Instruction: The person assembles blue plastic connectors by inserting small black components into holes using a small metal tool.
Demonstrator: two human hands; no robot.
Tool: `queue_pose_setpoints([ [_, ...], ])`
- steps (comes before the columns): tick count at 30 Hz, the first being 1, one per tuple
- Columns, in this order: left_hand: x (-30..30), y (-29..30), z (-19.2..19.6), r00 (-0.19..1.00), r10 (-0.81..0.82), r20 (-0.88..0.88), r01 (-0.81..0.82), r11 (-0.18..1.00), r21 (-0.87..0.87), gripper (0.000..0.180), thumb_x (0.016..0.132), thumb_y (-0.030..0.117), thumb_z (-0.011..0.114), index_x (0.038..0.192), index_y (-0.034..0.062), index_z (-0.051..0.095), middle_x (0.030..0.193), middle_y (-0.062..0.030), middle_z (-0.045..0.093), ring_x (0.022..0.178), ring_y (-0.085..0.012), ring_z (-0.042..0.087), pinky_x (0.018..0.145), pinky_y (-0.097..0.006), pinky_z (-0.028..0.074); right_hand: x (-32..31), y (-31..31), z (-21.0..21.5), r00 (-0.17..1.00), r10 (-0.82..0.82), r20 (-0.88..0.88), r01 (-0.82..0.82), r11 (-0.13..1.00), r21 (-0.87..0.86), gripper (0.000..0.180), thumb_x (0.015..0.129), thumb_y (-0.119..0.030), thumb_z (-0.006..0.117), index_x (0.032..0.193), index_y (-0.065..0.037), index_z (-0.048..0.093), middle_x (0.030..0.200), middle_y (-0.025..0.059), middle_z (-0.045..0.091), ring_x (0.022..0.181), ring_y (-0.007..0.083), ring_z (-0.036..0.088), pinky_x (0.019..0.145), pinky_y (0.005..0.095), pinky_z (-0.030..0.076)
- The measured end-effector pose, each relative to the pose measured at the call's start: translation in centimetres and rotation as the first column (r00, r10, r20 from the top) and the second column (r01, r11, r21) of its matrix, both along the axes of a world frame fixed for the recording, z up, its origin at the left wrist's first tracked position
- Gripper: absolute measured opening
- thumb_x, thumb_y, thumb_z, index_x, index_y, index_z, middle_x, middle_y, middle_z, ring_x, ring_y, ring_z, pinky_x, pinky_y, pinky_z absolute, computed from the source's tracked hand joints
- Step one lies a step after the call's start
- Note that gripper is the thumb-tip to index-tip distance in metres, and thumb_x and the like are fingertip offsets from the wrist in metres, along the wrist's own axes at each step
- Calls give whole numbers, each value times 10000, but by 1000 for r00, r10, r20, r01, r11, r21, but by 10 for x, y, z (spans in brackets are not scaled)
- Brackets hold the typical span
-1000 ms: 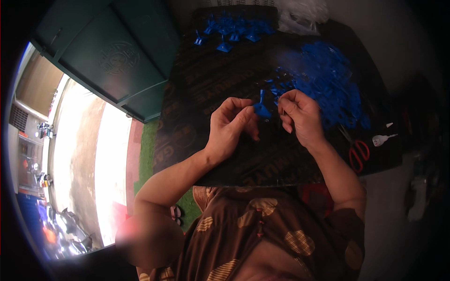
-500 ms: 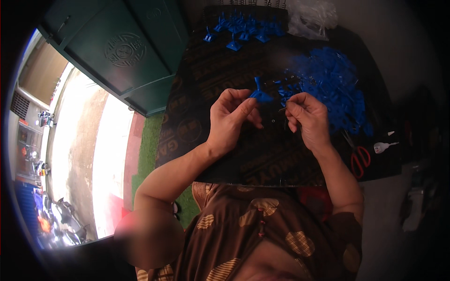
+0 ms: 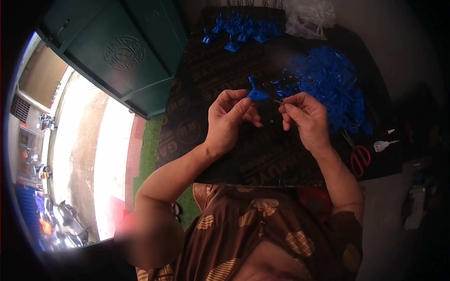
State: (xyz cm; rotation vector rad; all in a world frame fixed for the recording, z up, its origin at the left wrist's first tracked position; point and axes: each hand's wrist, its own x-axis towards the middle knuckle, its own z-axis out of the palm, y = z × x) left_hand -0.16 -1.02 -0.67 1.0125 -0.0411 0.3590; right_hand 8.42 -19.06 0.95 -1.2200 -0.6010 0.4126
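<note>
Between the thumb and fingers of my left hand is a blue plastic part with a flared base and a stem pointing up. My right hand pinches a thin metal pin, its tip directed left at the blue part with a small gap between them. Both hands are raised over the dark table. On the tabletop between them lies a tiny ring, perhaps a washer or nut.
A heap of blue plastic pieces spreads right of my hands. Several blue stemmed parts stand at the far edge, beside a clear plastic bag. Red-handled scissors and a white connector-like piece lie at right. A green door stands left.
The blue part has tilted and shifted slightly left in my left hand. My right hand has turned a little, and the pin now shows pointing left.
</note>
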Motion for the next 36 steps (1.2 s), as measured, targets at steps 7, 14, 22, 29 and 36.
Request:
queue_pose_setpoints([
  [7, -1, 0, 0, 1000, -5, -3, 5, 1000, 11, 242, 913, 103, 585, 1075, -27, 461, 878, -141, 615, 712, -193, 634, 629, -319, 564, -9, -1, 4, 976, -67, 207, 81, 995, -58, 25, 885, 16, 543, 911, 13, 543, 842, 121, 622, 627, 97, 569, 544, 219, 490],
  [14, 0, -3, -3, 1000, -10, 1, 10, 996, 87, 256, 883, 51, 610, 1064, -29, 448, 815, -132, 622, 701, -182, 636, 651, -310, 560, -15, 0, -3, 802, -103, 589, 136, 991, -11, 127, 811, 88, 610, 886, 0, 557, 854, 80, 616, 665, 104, 588, 556, 211, 475],
  [22, -3, -6, -5, 999, -36, -20, 38, 990, 139, 263, 866, 29, 627, 1051, -26, 447, 787, -122, 629, 688, -178, 638, 666, -291, 546, -13, 3, 3, 611, -117, 783, 175, 984, 10, 143, 789, 91, 630, 876, -2, 564, 836, 87, 610, 710, 157, 612, 590, 243, 492],
  [29, -3, -8, -5, 999, -41, -27, 44, 987, 154, 270, 849, -4, 639, 1045, -18, 454, 795, -109, 631, 687, -166, 639, 658, -286, 550, -11, 3, 0, 593, -117, 797, 186, 982, 5, 146, 785, 91, 634, 865, -8, 562, 825, 82, 604, 707, 164, 612, 573, 245, 487],
  [36, -5, -9, -4, 999, -43, -24, 47, 983, 178, 280, 846, -10, 642, 1048, -17, 449, 801, -104, 629, 694, -157, 640, 659, -280, 551, -11, 4, -1, 580, -128, 804, 209, 978, 4, 147, 784, 90, 637, 864, -7, 559, 818, 79, 602, 698, 158, 608, 559, 243, 483],
])
